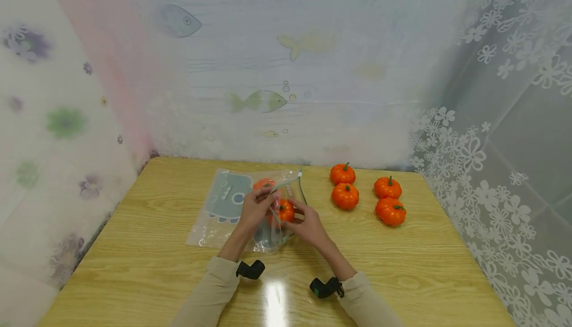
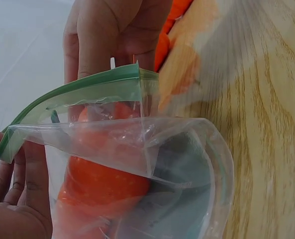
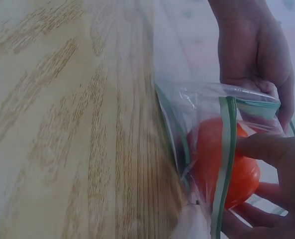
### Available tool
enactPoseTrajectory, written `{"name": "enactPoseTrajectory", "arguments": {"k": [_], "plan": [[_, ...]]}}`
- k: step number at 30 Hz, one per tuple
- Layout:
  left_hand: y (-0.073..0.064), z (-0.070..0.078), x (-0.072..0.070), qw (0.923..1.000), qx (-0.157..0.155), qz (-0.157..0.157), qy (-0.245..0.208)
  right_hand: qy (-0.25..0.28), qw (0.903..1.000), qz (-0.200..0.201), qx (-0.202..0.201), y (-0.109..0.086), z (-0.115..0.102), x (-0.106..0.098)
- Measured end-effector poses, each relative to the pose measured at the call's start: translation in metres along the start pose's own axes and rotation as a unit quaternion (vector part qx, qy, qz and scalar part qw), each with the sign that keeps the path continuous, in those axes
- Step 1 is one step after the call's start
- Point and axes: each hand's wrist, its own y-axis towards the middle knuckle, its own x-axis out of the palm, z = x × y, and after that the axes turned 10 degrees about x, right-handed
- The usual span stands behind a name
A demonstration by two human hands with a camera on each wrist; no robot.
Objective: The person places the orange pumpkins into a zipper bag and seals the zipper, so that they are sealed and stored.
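Note:
A clear zip bag with a blue cartoon print and a green zip edge lies on the table, its mouth facing right. My left hand pinches the upper edge of the mouth and lifts it; the left wrist view shows thumb and fingers on the green strip. With thumb and fingers around it, my right hand holds a small orange pumpkin that is partly inside the mouth. A second pumpkin shows through the plastic, deeper in the bag behind my left hand.
Four is not stated; several more orange pumpkins with green stems stand at the right, including one at the back and one at the front right. The wooden table meets patterned curtains at its far edge.

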Motion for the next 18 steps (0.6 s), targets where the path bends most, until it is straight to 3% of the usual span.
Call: {"name": "enactPoseTrajectory", "arguments": {"k": [4,11,18], "plan": [[0.001,-0.001,0.000,0.9999,-0.005,0.005,-0.012,-0.001,0.9999,-0.004,-0.010,0.001,-0.001,0.002],[0.000,0.004,0.000,0.9998,-0.009,0.006,-0.018,-0.020,0.9986,0.035,-0.035,0.005,-0.004,0.010],[-0.001,0.009,-0.001,0.9998,-0.008,0.011,-0.015,-0.023,0.9976,0.045,-0.047,0.009,-0.003,0.017]]}}
